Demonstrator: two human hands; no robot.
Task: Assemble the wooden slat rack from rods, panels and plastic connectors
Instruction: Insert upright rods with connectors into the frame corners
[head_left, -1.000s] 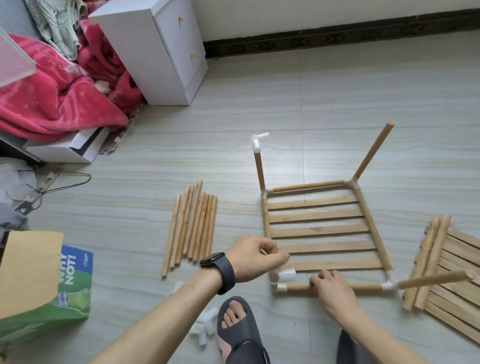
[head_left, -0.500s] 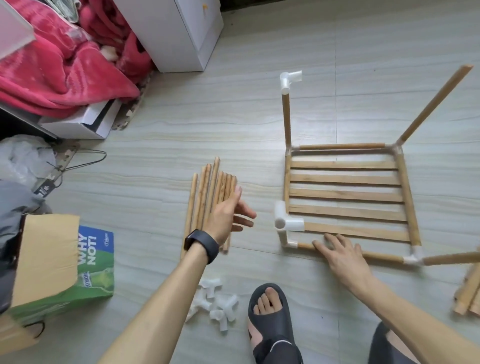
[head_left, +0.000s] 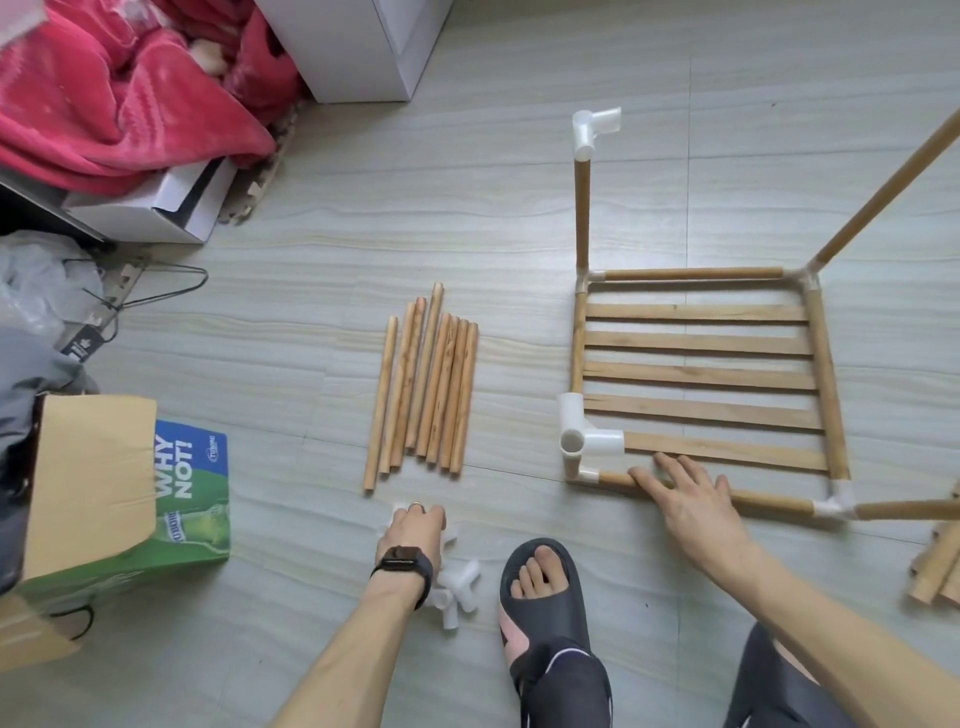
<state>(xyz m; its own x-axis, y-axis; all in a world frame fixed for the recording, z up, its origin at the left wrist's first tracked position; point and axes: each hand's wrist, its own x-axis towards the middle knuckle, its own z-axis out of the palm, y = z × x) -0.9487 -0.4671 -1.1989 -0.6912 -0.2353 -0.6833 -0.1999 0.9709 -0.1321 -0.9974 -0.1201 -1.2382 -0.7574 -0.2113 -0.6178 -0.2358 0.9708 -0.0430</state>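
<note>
- The left hand (head_left: 414, 530), a black smartwatch (head_left: 402, 560) on its wrist, is down at a small heap of loose white plastic connectors (head_left: 460, 584) on the pale grey tiled floor (head_left: 519, 234). Only the back of the hand shows, so I cannot tell whether its fingers are apart or closed on a piece.
- The right hand (head_left: 693, 512) lies palm down, fingers straight and spread, on the near round wooden rod (head_left: 769, 503) of the partly built light wooden slat rack (head_left: 701, 374) (pressing or merely resting, I cannot say).
- The rack lies flat on the floor, right of centre: five flat slats inside a square of rods joined at the corners by white fittings.
- At its near left corner sits a white three-way plastic connector (head_left: 584, 436), one open socket facing the camera.
- From the far left corner an upright rod (head_left: 582, 218) rises, capped by a white elbow connector (head_left: 595, 130). From the far right corner a slanted rod (head_left: 893, 171) leans outward.
- A bundle of loose round wooden rods (head_left: 426, 384) lies side by side, left of the rack and just beyond the left hand.
- A second wooden slat panel (head_left: 940, 566) is cut off by the right edge.
- A foot in a dark slipper (head_left: 543, 587) rests between the arms, just beside the connectors.
- At the left stand a green printed cardboard box (head_left: 192, 499) and a crumpled red blanket (head_left: 104, 88).
</note>
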